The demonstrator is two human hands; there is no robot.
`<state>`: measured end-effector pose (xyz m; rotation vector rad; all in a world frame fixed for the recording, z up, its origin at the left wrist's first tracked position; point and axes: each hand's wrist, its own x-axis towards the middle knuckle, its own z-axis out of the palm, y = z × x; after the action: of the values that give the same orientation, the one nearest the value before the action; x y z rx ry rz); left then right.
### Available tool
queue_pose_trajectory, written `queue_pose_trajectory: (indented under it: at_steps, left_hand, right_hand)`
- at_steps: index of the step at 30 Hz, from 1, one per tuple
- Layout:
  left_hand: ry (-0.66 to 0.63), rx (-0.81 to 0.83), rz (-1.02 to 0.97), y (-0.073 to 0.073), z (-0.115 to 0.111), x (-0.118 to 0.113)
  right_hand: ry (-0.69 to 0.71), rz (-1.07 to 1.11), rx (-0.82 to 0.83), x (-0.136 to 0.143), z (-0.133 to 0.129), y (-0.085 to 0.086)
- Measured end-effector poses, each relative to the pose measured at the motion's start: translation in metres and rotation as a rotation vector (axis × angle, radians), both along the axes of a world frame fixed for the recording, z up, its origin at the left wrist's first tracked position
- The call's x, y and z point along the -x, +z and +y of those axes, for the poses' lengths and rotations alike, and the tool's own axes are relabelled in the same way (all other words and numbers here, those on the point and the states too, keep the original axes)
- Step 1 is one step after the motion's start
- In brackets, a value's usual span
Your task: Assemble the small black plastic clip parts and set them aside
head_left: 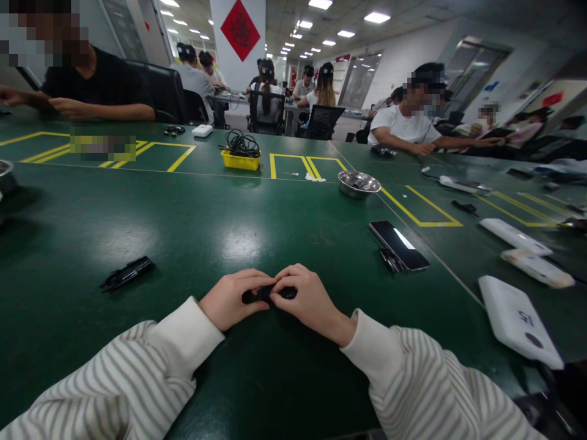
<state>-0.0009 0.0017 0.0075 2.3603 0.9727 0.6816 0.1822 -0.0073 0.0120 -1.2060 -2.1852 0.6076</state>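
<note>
We have both hands together at the near middle of the desk (275,385), curled around one slim black piece (250,297). Its long axis runs left to right, bridging the gap between them. Our left hand (233,298) has thumb and fingers closed around its left end; our right hand (306,300) pinches it toward the right, fingertips meeting. Our fingers cover its middle, so we cannot tell whether it is one part or two.

Out to the left, nearer our left hand, lies a loose black part (127,273), slanting from near left to far right. On the right, closer to our right hand, a phone (400,245) slants the other way, with small black bits (391,260) along its near-left side. Farther right sits a white device (518,319). Beyond are a metal bowl (360,192) and, left of it, a yellow tray (241,161) of cables (240,144).
</note>
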Motion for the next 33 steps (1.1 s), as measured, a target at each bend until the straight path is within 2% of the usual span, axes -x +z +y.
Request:
queue_pose_trajectory:
  at_steps: [10,14,17,21,27,30,33]
  left_hand:
    - [-0.114,-0.216,0.022,-0.005,0.005,0.004]
    - [-0.087,-0.23,0.043,-0.005,0.005,0.005]
    - [-0.069,-0.25,0.044,-0.006,0.005,0.004]
    - [-0.063,-0.251,0.057,-0.007,0.005,0.004]
    - [-0.058,-0.22,0.068,-0.003,0.004,0.002]
    - [-0.064,-0.208,0.081,-0.002,0.003,0.001]
    - [-0.07,-0.195,0.077,-0.002,0.002,0.0]
  right_hand:
    - [-0.059,0.023,-0.001,0.005,-0.002,-0.004]
    - [-0.044,0.042,-0.026,-0.003,0.004,0.004]
    - [-0.123,0.061,-0.057,-0.016,0.014,0.012]
    - [-0.189,-0.024,-0.014,-0.029,0.026,0.011]
    - [-0.219,-0.123,-0.013,-0.025,0.031,-0.003]
    - [-0.209,-0.193,-0.021,-0.024,0.032,0.001]
    - [-0.173,-0.304,-0.01,-0.028,0.035,0.012]
